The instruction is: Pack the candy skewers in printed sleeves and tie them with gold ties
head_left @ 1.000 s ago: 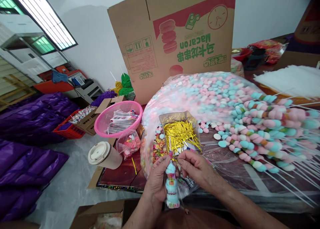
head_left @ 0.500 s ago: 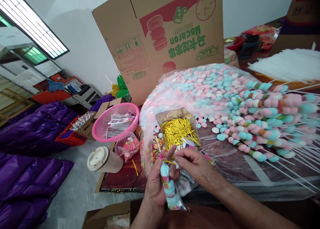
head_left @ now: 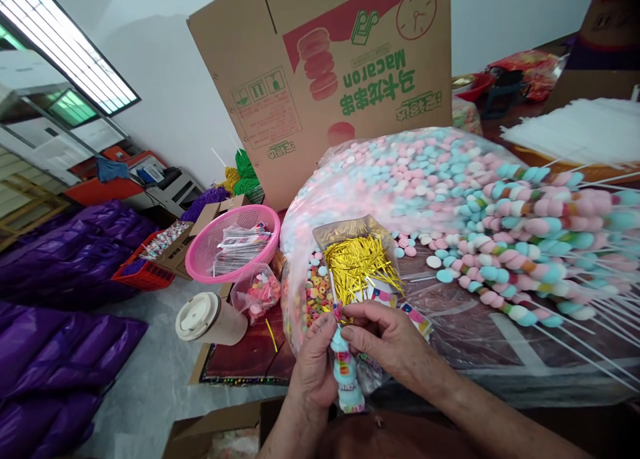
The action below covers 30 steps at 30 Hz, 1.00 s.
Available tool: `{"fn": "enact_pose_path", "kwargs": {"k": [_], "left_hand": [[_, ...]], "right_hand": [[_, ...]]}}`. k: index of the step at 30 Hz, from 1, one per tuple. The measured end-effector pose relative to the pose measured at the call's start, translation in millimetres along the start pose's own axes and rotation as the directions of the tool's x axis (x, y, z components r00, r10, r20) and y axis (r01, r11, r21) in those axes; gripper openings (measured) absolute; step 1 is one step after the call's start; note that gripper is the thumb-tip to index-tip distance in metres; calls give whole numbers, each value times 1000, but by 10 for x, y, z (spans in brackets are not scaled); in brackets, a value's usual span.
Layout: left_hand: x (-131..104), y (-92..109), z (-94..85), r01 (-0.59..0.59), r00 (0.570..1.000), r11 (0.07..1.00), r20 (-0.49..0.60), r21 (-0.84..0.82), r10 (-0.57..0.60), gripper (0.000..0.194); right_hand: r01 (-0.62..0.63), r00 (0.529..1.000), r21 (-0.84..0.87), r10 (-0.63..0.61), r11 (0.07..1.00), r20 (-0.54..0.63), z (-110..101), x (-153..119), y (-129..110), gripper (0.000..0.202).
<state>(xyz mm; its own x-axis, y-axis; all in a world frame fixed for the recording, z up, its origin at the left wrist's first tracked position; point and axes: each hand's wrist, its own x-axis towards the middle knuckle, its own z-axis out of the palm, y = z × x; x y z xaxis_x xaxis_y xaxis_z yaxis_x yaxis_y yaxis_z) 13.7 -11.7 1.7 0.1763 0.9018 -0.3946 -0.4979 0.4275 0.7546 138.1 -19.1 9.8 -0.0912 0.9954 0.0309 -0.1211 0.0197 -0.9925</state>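
Note:
Head-down in its clear printed bag hangs a marshmallow skewer [head_left: 346, 377], mostly pale blue, with its white stick pointing up. My left hand [head_left: 316, 362] is closed around the gathered neck of the bag, thumb at the front. At the same neck, the fingertips of my right hand [head_left: 393, 332] pinch a gold twist tie, mostly hidden by the fingers. Just beyond the hands lies an opened bag of loose gold twist ties [head_left: 356, 265], with printed wrappers [head_left: 415, 319] beside it.
A large clear bag of pink, blue and white marshmallows [head_left: 395, 172] fills the table's middle. Finished-looking skewers [head_left: 530, 245] are piled right. At left stand a pink basket [head_left: 193, 259] of wrappers, a lidded cup [head_left: 227, 322] and a small candy bag [head_left: 257, 289]. A macaron carton [head_left: 270, 52] stands behind.
My right hand has closed in on the bag's neck, and the tie that stretched between the hands is now mostly covered. The skewer has shifted slightly right and hangs more upright.

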Motion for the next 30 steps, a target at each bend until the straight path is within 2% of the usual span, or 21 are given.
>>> {"fn": "enact_pose_path", "kwargs": {"k": [4, 10, 13, 15, 17, 20, 25, 28, 30], "left_hand": [[-11, 3, -6, 14, 1000, 1000, 25, 23, -15, 30], [-55, 29, 46, 25, 1000, 999, 3, 20, -25, 23], [-93, 42, 67, -37, 998, 996, 61, 86, 32, 21], [-118, 58, 81, -20, 994, 992, 108, 127, 7, 24], [-134, 76, 99, 16, 993, 991, 110, 135, -31, 27], [-134, 84, 125, 29, 997, 994, 63, 109, -36, 24], [-105, 47, 136, 35, 999, 998, 12, 59, -36, 22], [-92, 42, 128, 72, 997, 997, -36, 23, -71, 24], [-90, 47, 125, 69, 997, 995, -37, 79, -66, 24]], "right_hand": [[-41, 999, 64, 39, 997, 35, 25, 13, -16, 24], [95, 993, -264, -111, 960, -46, 11, 3, -90, 15], [71, 994, -307, -94, 949, -60, -19, -1, -107, 15], [33, 997, -254, -49, 967, -54, -42, 5, -84, 16], [-4, 1000, -149, 0, 989, -27, -59, 12, -49, 16], [-53, 999, -8, 53, 999, 7, -68, 14, -18, 19], [-151, 988, 132, 146, 980, 50, -88, 5, -43, 21], [-176, 984, 186, 176, 967, 15, -126, 19, -44, 24], [-155, 987, 169, 158, 973, -9, -156, 41, -32, 27]]}}
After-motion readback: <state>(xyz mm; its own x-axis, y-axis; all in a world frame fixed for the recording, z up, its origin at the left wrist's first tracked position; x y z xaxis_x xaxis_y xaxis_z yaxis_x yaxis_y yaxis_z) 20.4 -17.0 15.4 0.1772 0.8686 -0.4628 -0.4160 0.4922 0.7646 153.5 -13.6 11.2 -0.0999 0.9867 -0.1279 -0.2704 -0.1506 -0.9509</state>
